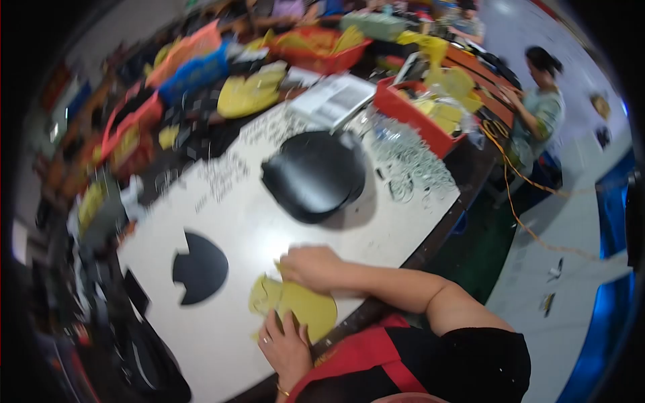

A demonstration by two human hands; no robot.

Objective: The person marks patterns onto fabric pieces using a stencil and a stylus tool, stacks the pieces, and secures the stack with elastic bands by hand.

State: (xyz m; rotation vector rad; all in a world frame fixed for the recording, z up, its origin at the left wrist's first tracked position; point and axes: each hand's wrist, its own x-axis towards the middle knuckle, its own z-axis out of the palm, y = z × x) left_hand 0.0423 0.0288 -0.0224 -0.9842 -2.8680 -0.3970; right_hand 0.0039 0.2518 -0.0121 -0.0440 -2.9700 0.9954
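Note:
A flat yellow piece (pixel 309 310) with a dark curved line near its left side lies on the white tabletop by the near edge. My left hand (pixel 285 346), wearing a ring and a bracelet, rests on its lower left part with fingers apart. At its upper edge my right hand (pixel 312 267) has its fingers curled and closed on the yellow material; the fingertips are blurred. To the left lies a flat black piece (pixel 201 269) with notches. Beyond my hands sits a stack of glossy black pieces (pixel 316 176).
A heap of pale loops (pixel 416 161) and a white booklet (pixel 332 101) lie toward the back. Behind are a red basket (pixel 420 121) and another red basket (pixel 322 62) with yellow pieces. A co-worker (pixel 543 111) sits at right. Orange cords (pixel 514 201) hang nearby.

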